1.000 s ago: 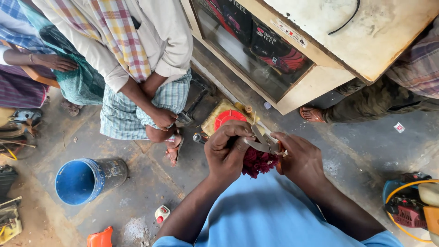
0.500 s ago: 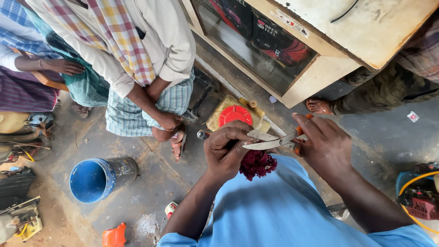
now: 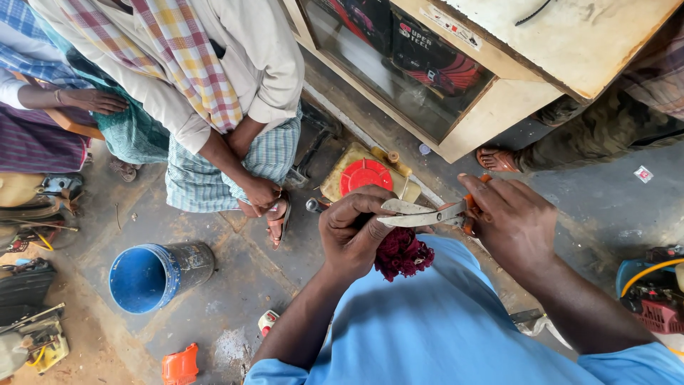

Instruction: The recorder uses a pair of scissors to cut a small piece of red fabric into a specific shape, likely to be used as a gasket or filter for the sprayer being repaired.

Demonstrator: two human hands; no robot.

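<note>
My left hand [image 3: 353, 232] is closed around a small part, with a dark red rag [image 3: 403, 253] bunched under it; the part itself is hidden by my fingers. My right hand [image 3: 509, 217] grips the orange handles of metal pliers [image 3: 420, 214], whose jaws point left and reach my left fingertips. Both hands are held above my blue shirt, over the concrete floor.
A seated person in a checked cloth [image 3: 214, 107] is at the upper left, a hand resting by a sandalled foot. A blue bucket [image 3: 153, 274] lies at left. A yellow tank with red cap [image 3: 365, 176] sits below a wooden glass-front cabinet [image 3: 456, 85]. Tools lie at both sides.
My right hand has drawn away to the right with the pliers, so the jaws now stretch across to my left hand. The view has shifted slightly.
</note>
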